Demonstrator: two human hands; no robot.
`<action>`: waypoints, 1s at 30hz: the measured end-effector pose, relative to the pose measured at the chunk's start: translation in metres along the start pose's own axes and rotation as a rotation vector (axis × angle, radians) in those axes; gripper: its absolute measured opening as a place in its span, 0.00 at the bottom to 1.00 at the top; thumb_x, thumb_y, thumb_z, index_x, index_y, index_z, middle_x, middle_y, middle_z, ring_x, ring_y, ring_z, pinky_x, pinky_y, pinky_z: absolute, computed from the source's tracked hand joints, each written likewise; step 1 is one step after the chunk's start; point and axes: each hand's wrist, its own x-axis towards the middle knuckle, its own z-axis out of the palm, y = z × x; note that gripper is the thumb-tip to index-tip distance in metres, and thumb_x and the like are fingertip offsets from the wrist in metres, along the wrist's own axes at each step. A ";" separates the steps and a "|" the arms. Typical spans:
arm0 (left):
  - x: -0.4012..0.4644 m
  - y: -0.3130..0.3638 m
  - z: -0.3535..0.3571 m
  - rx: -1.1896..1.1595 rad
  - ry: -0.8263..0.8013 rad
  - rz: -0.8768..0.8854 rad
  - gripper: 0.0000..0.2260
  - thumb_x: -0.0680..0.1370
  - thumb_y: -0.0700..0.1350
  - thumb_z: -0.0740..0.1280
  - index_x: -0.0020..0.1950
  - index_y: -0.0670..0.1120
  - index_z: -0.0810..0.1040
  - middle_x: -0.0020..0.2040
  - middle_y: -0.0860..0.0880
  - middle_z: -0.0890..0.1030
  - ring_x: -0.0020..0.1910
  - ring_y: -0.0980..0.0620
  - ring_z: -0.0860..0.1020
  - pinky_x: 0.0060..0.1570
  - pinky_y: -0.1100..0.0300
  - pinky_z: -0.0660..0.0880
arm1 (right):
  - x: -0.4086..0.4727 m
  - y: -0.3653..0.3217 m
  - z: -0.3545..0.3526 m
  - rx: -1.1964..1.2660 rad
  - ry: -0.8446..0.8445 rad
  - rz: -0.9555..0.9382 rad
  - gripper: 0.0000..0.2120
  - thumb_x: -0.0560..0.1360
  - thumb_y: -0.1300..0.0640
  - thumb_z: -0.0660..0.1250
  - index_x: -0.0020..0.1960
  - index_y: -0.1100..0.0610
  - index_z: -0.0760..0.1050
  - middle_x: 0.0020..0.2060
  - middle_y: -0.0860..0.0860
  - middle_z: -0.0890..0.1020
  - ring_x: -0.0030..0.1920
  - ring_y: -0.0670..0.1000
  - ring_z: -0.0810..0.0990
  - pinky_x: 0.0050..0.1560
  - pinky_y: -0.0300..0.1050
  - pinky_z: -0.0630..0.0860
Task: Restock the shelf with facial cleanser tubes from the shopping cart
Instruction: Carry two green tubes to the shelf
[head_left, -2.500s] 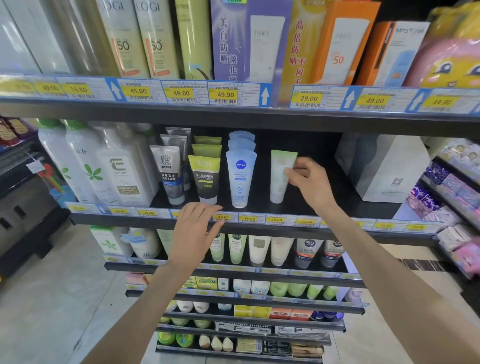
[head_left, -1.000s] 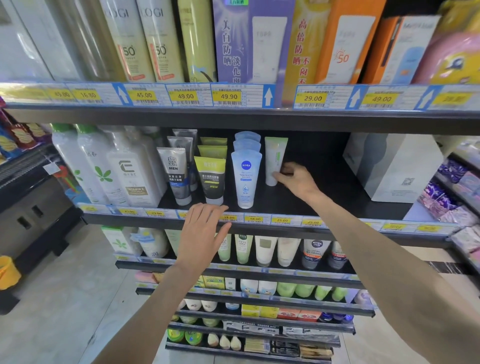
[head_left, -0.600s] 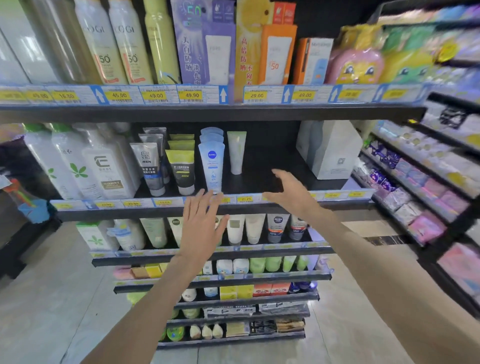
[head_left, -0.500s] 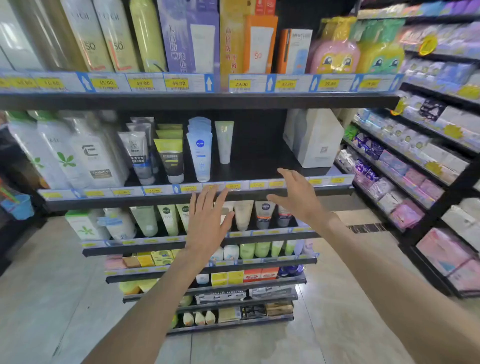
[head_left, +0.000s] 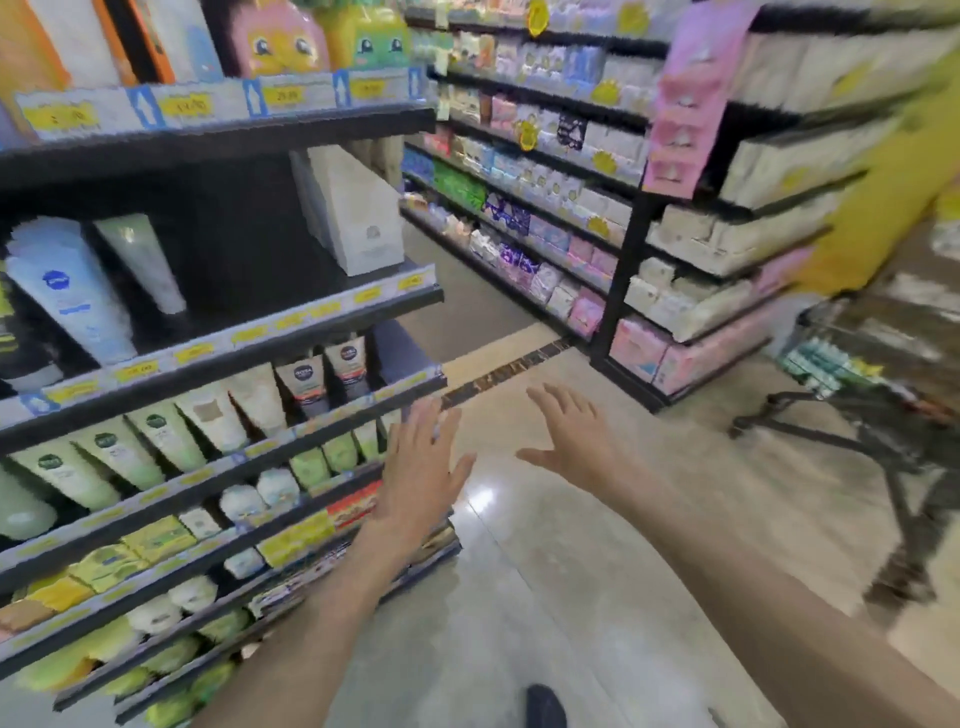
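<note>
Cleanser tubes (head_left: 140, 262) stood on the shelf (head_left: 228, 338) up-left of both hands, left hand (head_left: 423, 467) and right hand (head_left: 574, 441) spread, empty; cart (head_left: 872, 384) waited far right across bare floor (head_left: 545, 597).

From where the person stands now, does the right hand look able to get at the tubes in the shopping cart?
Probably not yet. The right hand is open and empty over bare floor, and the shopping cart stands well off to its right. Nothing blocks the path, so a step closer should do it.
</note>
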 end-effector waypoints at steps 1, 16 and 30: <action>0.007 0.017 0.009 -0.004 -0.010 0.042 0.30 0.83 0.60 0.60 0.81 0.50 0.61 0.81 0.45 0.63 0.81 0.42 0.57 0.78 0.41 0.57 | -0.011 0.018 -0.002 0.006 -0.003 0.042 0.42 0.75 0.36 0.70 0.81 0.49 0.55 0.80 0.53 0.60 0.79 0.57 0.58 0.77 0.56 0.59; 0.165 0.344 0.152 -0.118 -0.180 0.512 0.28 0.82 0.62 0.55 0.79 0.50 0.65 0.79 0.45 0.66 0.79 0.42 0.62 0.76 0.42 0.60 | -0.120 0.344 -0.033 0.011 0.020 0.536 0.43 0.73 0.33 0.69 0.80 0.49 0.57 0.77 0.51 0.64 0.77 0.55 0.62 0.74 0.56 0.62; 0.296 0.553 0.280 -0.178 -0.363 0.672 0.28 0.83 0.62 0.56 0.79 0.49 0.66 0.79 0.45 0.67 0.78 0.42 0.64 0.76 0.42 0.61 | -0.124 0.578 -0.051 0.039 -0.003 0.794 0.42 0.76 0.33 0.66 0.81 0.50 0.55 0.78 0.53 0.63 0.78 0.57 0.61 0.77 0.56 0.61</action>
